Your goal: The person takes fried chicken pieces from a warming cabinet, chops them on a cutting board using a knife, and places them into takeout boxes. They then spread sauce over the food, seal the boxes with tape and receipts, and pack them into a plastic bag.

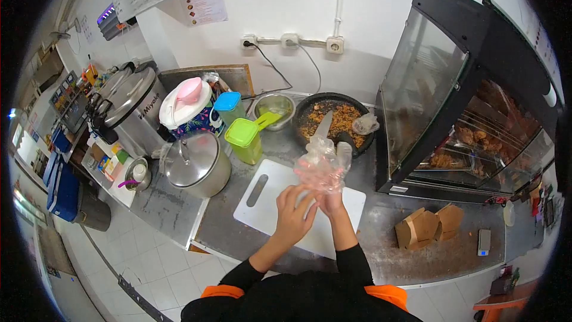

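Over the white cutting board point(271, 188), my left hand point(293, 213) has its fingers bent at the lower edge of a clear plastic glove point(322, 167). My right hand point(329, 194) is partly inside that crumpled glove, its fingers blurred by the plastic. Just beyond the glove, a knife point(324, 125) lies with its blade over a black pan point(304, 107) of chopped brown food point(342, 116). A small clear plastic bag point(365, 123) rests at the pan's right side.
A lidded pot point(196, 164), a green-lidded container point(244, 140), a blue-lidded container point(229, 107) and a metal bowl point(275, 107) stand left. At right are a glass display case point(426, 77), an open cardboard box point(417, 228) and a small scale point(484, 242).
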Available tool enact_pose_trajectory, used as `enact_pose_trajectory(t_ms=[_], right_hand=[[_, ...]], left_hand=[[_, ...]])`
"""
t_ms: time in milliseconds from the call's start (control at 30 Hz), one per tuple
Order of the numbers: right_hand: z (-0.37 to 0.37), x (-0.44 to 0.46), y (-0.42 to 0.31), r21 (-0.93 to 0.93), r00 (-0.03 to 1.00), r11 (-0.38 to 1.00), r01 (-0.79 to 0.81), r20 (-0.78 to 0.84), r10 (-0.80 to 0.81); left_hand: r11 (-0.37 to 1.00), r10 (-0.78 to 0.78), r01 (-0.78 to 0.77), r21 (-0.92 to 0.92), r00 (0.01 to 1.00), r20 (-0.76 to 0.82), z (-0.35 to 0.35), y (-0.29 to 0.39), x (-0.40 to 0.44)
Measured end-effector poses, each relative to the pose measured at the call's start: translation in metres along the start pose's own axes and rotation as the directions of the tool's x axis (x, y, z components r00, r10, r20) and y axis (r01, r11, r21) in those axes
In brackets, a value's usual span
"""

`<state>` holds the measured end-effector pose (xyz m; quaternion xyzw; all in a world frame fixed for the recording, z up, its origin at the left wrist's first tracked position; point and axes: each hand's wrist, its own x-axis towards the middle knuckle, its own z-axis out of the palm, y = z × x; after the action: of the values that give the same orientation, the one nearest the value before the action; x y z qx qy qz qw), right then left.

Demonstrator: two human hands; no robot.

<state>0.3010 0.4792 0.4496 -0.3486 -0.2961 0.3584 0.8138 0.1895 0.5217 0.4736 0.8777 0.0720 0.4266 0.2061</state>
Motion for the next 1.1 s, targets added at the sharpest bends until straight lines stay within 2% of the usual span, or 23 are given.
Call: enact_pose_trajectory(t_ms=[67, 100, 133, 200, 233, 300, 333, 400, 467, 533, 567, 600, 667, 700, 733, 800, 833, 867, 933, 967, 1000, 1067, 1100], right_hand=[[0.014, -0.011, 0.006, 0.316, 1.0, 0.949, -0.003, -0.023, 0.011], [0.014, -0.013, 0.011, 0.355, 1.0, 0.934, -0.024, 0.002, 0.025], [0.014, -0.015, 0.016, 0.352, 1.0, 0.936, -0.015, -0.01, 0.019], [0.014, -0.018, 0.017, 0.185, 0.926, 0.968, 0.169, -0.367, -0.092], [0.012, -0.022, 0.013, 0.174, 0.918, 0.968, 0.182, -0.383, -0.103], [0.011, -0.029, -0.004, 0.482, 0.91, 0.785, 0.389, -0.332, -0.248], [0.015, -0.034, -0.011, 0.468, 0.901, 0.784, 0.407, -0.347, -0.26], [0.024, -0.041, -0.022, 0.261, 0.946, 0.924, 0.281, -0.236, -0.221], [0.008, -0.042, -0.013, 0.173, 0.956, 0.954, 0.243, -0.212, -0.205], [-0.005, -0.048, -0.016, 0.069, 0.983, 0.998, 0.016, -0.186, -0.003], [-0.008, -0.051, -0.024, 0.039, 0.966, 0.998, -0.048, -0.251, 0.056], [-0.014, -0.054, -0.029, 0.03, 0.964, 0.999, -0.032, -0.264, 0.039], [-0.03, -0.058, -0.036, 0.37, 0.977, 0.919, -0.134, -0.105, 0.185], [-0.036, -0.057, -0.041, 0.399, 0.982, 0.9, -0.175, 0.134, 0.131], [-0.041, -0.058, -0.044, 0.396, 0.983, 0.903, -0.169, 0.13, 0.127], [-0.044, -0.059, -0.061, 0.499, 0.99, 0.856, -0.138, 0.086, 0.109], [-0.039, -0.061, -0.084, 0.461, 1.0, 0.887, -0.009, 0.013, 0.003], [-0.039, -0.065, -0.107, 0.45, 1.0, 0.893, -0.014, 0.025, 0.003], [-0.049, -0.073, -0.149, 0.11, 0.935, 0.942, 0.317, -0.203, -0.291], [-0.064, -0.078, -0.157, 0.267, 0.949, 0.911, 0.313, -0.067, -0.307], [-0.072, -0.081, -0.164, 0.265, 0.951, 0.914, 0.307, -0.049, -0.305], [-0.08, -0.088, -0.173, 0.509, 0.919, 0.844, 0.17, 0.227, -0.322], [-0.083, -0.092, -0.172, 0.477, 0.937, 0.869, 0.133, 0.225, -0.267]], left_hand=[[1.0, -0.001, 0.001, 0.0, 1.0, 0.004, -0.001, -0.015, 0.001], [1.0, -0.007, 0.007, -0.002, 1.0, 0.008, -0.001, -0.018, 0.001], [1.0, -0.002, 0.002, -0.013, 1.0, 0.015, -0.002, -0.017, -0.002], [0.971, -0.086, 0.101, -0.214, 0.993, 0.08, 0.002, -0.01, -0.01], [0.968, -0.076, 0.095, -0.232, 0.993, 0.091, 0.005, -0.003, -0.015], [0.901, -0.03, 0.061, -0.43, 0.996, 0.08, 0.007, 0.015, -0.02], [0.893, -0.018, 0.057, -0.447, 0.996, 0.089, 0.007, 0.02, -0.019], [0.877, -0.077, 0.103, -0.47, 0.994, 0.074, 0.008, 0.031, -0.018], [0.873, 0.005, 0.042, -0.485, 0.995, 0.095, 0.012, 0.041, -0.024], [0.864, 0.085, -0.017, -0.504, 0.99, 0.113, 0.017, 0.052, -0.03], [0.856, 0.093, 0.0, -0.517, 0.984, 0.152, 0.019, 0.056, -0.032], [0.85, 0.1, 0.016, -0.526, 0.977, 0.19, 0.021, 0.06, -0.031], [0.817, 0.103, 0.021, -0.576, 0.978, 0.181, 0.031, 0.071, -0.024], [0.791, 0.088, 0.036, -0.611, 0.981, 0.172, 0.036, 0.079, -0.021], [0.787, 0.094, 0.032, -0.616, 0.981, 0.171, 0.041, 0.088, -0.02], [0.808, 0.104, 0.014, -0.588, 0.981, 0.166, 0.053, 0.109, -0.015], [0.806, 0.106, 0.005, -0.591, 0.983, 0.153, 0.061, 0.118, -0.017], [0.813, 0.093, 0.024, -0.582, 0.981, 0.17, 0.069, 0.127, -0.024], [0.822, 0.075, 0.034, -0.569, 0.983, 0.168, 0.087, 0.147, -0.031], [0.773, 0.049, 0.075, -0.63, 0.983, 0.177, 0.096, 0.157, -0.031], [0.717, 0.023, 0.116, -0.687, 0.981, 0.19, 0.102, 0.169, -0.027], [0.69, 0.022, 0.095, -0.717, 0.988, 0.152, 0.114, 0.198, -0.017], [0.688, 0.035, 0.076, -0.722, 0.99, 0.138, 0.123, 0.209, -0.017]])
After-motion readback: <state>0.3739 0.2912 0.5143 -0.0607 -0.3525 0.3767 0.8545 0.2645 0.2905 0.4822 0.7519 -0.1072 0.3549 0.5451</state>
